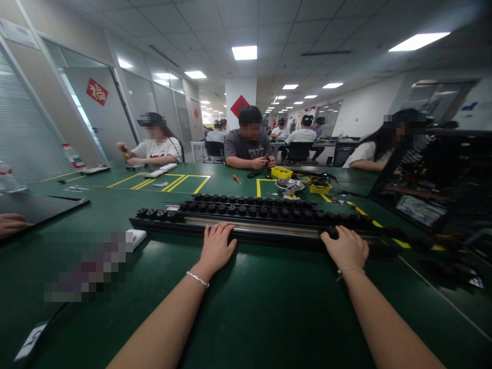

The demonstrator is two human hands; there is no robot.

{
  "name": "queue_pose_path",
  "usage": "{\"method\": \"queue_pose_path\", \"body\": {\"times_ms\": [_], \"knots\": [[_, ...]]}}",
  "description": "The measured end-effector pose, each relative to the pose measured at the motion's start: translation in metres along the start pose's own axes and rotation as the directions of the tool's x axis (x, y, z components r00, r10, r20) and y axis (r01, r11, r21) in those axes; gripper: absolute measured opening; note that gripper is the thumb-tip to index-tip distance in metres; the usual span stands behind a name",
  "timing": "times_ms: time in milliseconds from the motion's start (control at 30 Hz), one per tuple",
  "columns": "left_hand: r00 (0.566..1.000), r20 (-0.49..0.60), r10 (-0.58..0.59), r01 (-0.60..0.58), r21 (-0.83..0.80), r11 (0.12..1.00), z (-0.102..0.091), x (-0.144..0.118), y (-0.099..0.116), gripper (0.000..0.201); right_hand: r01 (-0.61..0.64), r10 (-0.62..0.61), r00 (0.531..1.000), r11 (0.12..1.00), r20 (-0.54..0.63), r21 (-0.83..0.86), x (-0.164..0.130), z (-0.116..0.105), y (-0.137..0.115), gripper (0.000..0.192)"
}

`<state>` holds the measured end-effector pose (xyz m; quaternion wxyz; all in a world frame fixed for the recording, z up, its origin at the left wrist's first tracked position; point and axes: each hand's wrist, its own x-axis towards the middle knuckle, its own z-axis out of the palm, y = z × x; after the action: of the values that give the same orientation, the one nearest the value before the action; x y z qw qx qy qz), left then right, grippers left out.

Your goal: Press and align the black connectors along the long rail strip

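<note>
Both hands rest on a long black rail (269,228) that lies across the middle of the green bench (269,307). The left hand (216,248) lies flat and open on its near edge. The right hand (346,248) curls loosely over it (gripping nothing). A second knobbed rail (253,201) lies just behind.

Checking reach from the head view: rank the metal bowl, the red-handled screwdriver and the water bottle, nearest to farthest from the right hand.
From the right hand:
1. Metal bowl, just beyond the long black rack, slightly left.
2. Red-handled screwdriver, farther left, mid-table.
3. Water bottle, far left edge.
</note>
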<state>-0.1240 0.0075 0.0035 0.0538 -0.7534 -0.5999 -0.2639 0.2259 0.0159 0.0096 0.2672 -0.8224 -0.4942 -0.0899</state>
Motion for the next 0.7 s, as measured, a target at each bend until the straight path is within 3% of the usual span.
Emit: {"method": "queue_pose_path", "body": {"times_ms": [367,700], "knots": [[1.0,-0.001,0.0,0.0,-0.001,1.0,0.0003,-0.0001,0.0008,0.038,-0.002,0.002,1.0,1.0,-0.03,0.009,-0.0016,-0.0006,-0.0012,0.055],[1.0,-0.004,0.011,-0.011,0.0,1.0,0.0017,0.0002,-0.0014,0.038,-0.038,0.037,0.999,0.999,0.012,0.014,0.0013,-0.0009,0.0032,0.06]]}}
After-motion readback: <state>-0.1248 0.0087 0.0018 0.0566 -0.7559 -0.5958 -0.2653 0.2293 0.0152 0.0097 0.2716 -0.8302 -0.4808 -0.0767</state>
